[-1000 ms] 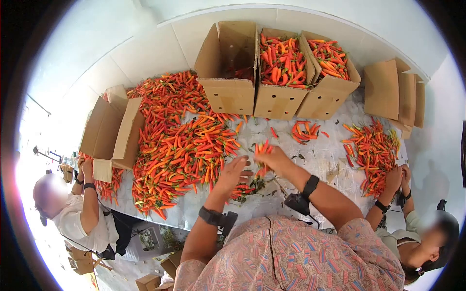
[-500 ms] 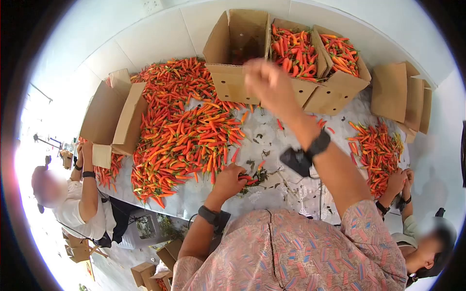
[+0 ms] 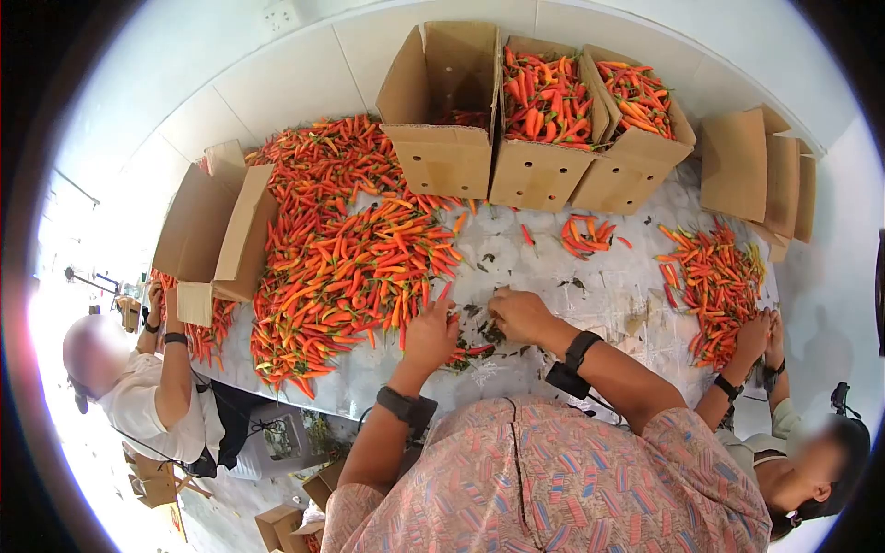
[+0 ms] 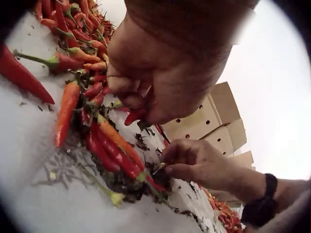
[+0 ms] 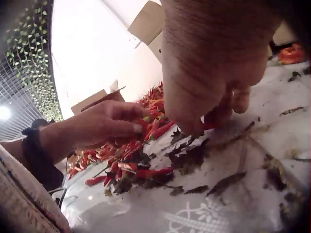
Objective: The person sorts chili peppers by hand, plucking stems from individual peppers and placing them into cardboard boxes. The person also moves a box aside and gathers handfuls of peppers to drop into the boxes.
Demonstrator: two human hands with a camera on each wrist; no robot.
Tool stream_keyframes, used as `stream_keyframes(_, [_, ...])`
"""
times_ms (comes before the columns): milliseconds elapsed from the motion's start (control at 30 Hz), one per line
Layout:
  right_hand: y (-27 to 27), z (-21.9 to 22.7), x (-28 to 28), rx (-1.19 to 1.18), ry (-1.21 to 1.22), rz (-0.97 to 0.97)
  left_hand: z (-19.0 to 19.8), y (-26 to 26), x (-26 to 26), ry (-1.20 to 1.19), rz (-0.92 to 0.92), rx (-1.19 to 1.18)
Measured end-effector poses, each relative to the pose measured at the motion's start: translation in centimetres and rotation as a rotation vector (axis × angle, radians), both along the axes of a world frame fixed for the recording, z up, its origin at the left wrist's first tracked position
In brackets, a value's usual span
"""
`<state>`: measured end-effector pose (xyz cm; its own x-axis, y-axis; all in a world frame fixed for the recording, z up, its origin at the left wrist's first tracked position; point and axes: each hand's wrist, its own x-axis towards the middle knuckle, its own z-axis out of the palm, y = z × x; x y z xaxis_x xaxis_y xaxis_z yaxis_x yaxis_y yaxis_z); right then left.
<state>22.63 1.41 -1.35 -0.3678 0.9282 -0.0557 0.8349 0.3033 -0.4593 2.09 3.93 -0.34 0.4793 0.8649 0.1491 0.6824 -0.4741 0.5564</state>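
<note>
My left hand (image 3: 429, 336) is at the front edge of the large chili pile (image 3: 341, 267), its fingers curled round a red chili pepper (image 4: 135, 117) whose tip pokes out below them. To its right, my right hand (image 3: 525, 318) is low over the table with bent fingers, and a bit of red chili pepper (image 5: 209, 125) shows at its fingertips. Between and below the hands, dark dry leaf scraps (image 5: 187, 158) lie mixed with several loose red and orange chilies (image 4: 116, 153).
Behind stand three cardboard boxes: a tall one (image 3: 438, 161) with few chilies, and two filled ones (image 3: 539, 175). A small chili cluster (image 3: 587, 235) lies before them. People work at a right-hand heap (image 3: 714, 286) and beside a left-hand box (image 3: 244, 235).
My right hand let go of a bunch of chilies, passing over the tall box, and came back down to the leaf scraps. My left hand lowered to the table and took hold of a chili.
</note>
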Motion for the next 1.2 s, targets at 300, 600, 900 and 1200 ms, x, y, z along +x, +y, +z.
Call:
stream_keyframes(300, [-0.1,-0.1,1.3,-0.209,0.577,-0.470,1.4,-2.2,0.6,0.071,-0.143,-0.107])
stream_keyframes(600, [-1.5,1.3,1.7,-0.779,1.218,-0.561,-0.5,-1.5,1.3,0.166,-0.259,-0.136])
stream_keyframes(900, [-1.4,1.2,0.0,-0.909,1.120,-0.409,1.6,-0.8,2.2,-0.283,-0.084,-0.669])
stream_keyframes(1200, [-0.9,0.6,1.6,-0.909,1.374,-0.597,2.4,-0.7,1.2,-0.591,0.113,-0.997])
